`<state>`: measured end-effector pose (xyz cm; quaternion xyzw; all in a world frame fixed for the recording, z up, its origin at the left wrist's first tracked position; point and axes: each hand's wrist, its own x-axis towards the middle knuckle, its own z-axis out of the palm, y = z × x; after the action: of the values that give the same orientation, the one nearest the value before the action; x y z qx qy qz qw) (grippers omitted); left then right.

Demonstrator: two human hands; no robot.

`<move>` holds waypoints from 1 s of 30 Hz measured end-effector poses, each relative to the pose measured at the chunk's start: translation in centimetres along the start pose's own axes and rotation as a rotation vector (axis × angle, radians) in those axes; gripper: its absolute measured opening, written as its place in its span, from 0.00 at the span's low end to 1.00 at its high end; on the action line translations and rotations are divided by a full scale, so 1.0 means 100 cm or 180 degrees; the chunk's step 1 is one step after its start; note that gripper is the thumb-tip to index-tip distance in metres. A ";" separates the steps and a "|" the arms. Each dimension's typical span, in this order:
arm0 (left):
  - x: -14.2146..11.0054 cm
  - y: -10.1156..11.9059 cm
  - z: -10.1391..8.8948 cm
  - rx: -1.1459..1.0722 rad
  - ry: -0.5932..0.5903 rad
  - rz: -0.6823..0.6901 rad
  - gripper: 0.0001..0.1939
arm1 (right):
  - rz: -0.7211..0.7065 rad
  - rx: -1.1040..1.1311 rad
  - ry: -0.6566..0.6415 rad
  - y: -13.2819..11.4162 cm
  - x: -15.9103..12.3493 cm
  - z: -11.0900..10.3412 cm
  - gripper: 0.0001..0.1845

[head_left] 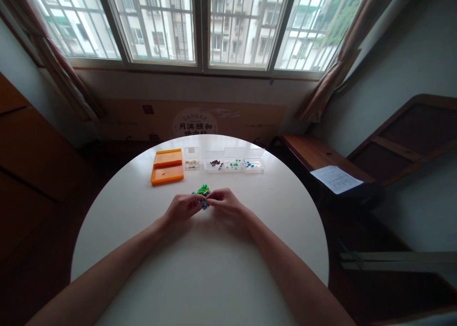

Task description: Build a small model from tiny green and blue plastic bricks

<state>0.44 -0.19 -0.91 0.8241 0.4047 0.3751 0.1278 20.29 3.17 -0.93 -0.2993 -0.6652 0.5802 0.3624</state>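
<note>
Above the white round table (214, 273), a small toy-brick model (203, 189) in green and blue with bits of yellow sits between my hands. My left hand (181, 207) is closed, its thumb and fingers pinching the model from the left. From the right, my right hand (225, 201) pinches at its near side, fingertips close to those of the left. Exactly which pieces each hand grips is too small to make out, and the fingers hide part of the model.
Beyond my hands lie an open orange case (167, 174), a small clear box (192, 164) of pale pieces and a clear divided box (233, 168) with dark, green and blue pieces. A printed sheet (336, 179) rests on a wooden bench (303, 150) at the right.
</note>
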 end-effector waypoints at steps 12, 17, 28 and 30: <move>0.001 -0.003 0.000 -0.0152 0.0056 0.0189 0.14 | 0.0036 -0.0007 -0.0009 0.000 0.000 -0.001 0.18; 0.000 -0.005 0.002 -0.0143 0.0076 0.0208 0.13 | 0.0019 -0.0050 -0.0003 0.002 0.001 -0.001 0.18; 0.000 -0.004 0.001 -0.0106 0.0046 0.0169 0.12 | -0.0031 -0.0107 -0.0005 -0.002 -0.001 0.000 0.15; 0.000 -0.004 0.001 -0.0095 0.0051 0.0154 0.12 | -0.0026 -0.0097 -0.0003 -0.003 -0.001 0.000 0.15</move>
<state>0.27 0.05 -1.21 0.8287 0.3800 0.3907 0.1277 20.31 3.04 -0.67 -0.3018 -0.6754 0.5687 0.3598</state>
